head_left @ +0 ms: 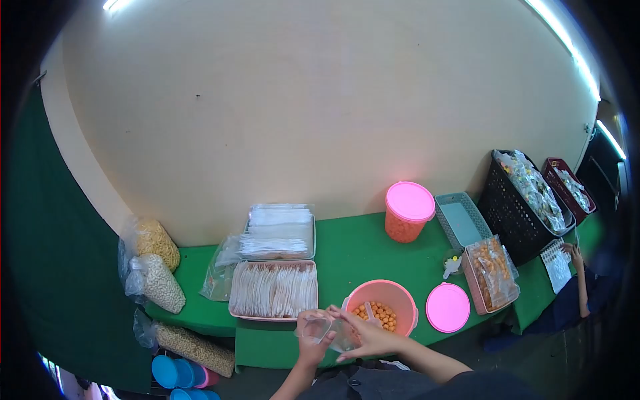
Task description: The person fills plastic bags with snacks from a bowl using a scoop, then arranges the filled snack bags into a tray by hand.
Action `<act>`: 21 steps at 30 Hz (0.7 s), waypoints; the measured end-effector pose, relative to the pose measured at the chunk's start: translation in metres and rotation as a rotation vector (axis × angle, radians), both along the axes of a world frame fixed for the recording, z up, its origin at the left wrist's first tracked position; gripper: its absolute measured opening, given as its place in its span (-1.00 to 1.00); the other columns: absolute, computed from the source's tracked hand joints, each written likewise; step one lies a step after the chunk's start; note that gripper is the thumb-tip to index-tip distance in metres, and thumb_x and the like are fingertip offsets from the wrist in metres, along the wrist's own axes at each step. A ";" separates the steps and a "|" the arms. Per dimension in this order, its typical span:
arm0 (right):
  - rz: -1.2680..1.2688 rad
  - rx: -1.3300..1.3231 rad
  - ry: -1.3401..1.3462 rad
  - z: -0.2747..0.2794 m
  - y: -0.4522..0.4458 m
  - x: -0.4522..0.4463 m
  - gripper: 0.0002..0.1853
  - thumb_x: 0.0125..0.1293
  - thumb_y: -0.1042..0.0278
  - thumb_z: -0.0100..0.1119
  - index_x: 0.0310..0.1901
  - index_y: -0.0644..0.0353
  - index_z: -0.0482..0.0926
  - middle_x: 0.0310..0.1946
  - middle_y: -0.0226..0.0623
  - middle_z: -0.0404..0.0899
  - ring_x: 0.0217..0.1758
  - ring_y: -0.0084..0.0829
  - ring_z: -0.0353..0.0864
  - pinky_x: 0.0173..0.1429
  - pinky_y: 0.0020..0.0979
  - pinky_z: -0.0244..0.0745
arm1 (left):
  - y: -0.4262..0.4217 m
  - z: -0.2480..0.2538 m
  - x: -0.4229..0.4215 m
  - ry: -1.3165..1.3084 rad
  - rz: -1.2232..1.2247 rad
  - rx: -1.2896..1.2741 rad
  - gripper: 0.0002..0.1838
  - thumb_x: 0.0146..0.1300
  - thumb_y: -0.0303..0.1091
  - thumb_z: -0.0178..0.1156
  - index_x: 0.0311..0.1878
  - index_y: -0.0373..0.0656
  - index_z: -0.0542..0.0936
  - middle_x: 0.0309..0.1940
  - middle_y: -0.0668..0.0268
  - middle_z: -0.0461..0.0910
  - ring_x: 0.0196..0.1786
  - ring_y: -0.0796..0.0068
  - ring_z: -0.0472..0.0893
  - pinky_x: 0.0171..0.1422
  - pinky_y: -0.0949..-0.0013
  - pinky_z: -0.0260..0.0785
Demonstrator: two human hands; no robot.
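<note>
My left hand [312, 343] is closed on a clear plastic bag [341, 335], just left of the salmon-pink tub. My right hand [371, 338] curves round the other side of the bag, thumb below and fingers above. Its contents, if any, are hard to make out. Behind my right hand, the open tub [408, 298] contains round orange snack balls [385, 313] and a pale scoop [371, 312]. A pink tray [240, 312] full of upright packaging sleeves [273, 290] stands left of the tub.
A lidded pink container [407, 213], teal basket [465, 223] and black crate [497, 213] line the back. Right are a round lid [447, 307] and basket of snack packets [490, 273]. Bulk bags [163, 283] lie left. Another person's hand [575, 255] is by a notebook [557, 265].
</note>
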State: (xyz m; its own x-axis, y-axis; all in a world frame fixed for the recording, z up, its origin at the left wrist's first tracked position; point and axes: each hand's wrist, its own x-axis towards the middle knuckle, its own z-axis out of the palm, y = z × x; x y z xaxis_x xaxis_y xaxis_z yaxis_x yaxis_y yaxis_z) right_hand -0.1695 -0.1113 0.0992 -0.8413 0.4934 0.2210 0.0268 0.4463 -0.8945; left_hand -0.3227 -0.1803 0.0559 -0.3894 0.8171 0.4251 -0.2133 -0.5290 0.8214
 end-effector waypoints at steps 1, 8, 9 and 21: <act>0.025 0.098 -0.092 -0.006 -0.002 -0.004 0.00 0.01 0.02 0.44 0.38 0.18 0.02 0.18 -0.11 0.33 0.28 -0.25 0.30 0.38 -0.23 0.12 | 0.000 -0.001 -0.001 -0.068 -0.036 0.025 -0.49 0.07 -0.33 0.38 0.00 -0.09 0.29 -0.22 0.24 0.48 -0.01 0.21 0.52 0.29 0.04 0.21; -0.155 0.085 0.022 -0.023 -0.001 -0.017 -0.20 0.14 0.05 0.34 0.33 0.18 0.18 0.14 -0.14 0.36 0.21 -0.33 0.36 0.28 -0.30 0.23 | -0.003 0.013 -0.019 -0.345 -0.011 -0.008 -0.48 0.11 -0.21 0.34 0.02 -0.06 0.26 -0.24 0.24 0.49 -0.03 0.21 0.52 0.35 -0.02 0.14; -0.138 -0.199 0.106 -0.053 0.004 -0.021 -0.38 0.23 0.10 0.25 0.24 0.20 0.28 0.04 -0.22 0.43 0.11 -0.39 0.42 0.21 -0.36 0.29 | -0.002 0.020 -0.022 -0.302 -0.010 0.040 -0.48 0.11 -0.20 0.33 0.03 -0.05 0.26 -0.24 0.26 0.49 -0.03 0.20 0.52 0.34 -0.03 0.14; -0.186 -0.656 0.244 -0.081 0.051 0.002 -0.76 0.45 0.29 -0.11 -0.09 0.26 0.49 -0.33 -0.27 0.58 -0.18 -0.40 0.59 0.00 -0.36 0.46 | -0.017 0.041 -0.041 -0.588 -0.045 0.118 -0.46 0.07 -0.20 0.35 0.03 0.00 0.25 -0.24 0.36 0.41 -0.11 0.39 0.48 0.28 0.03 0.23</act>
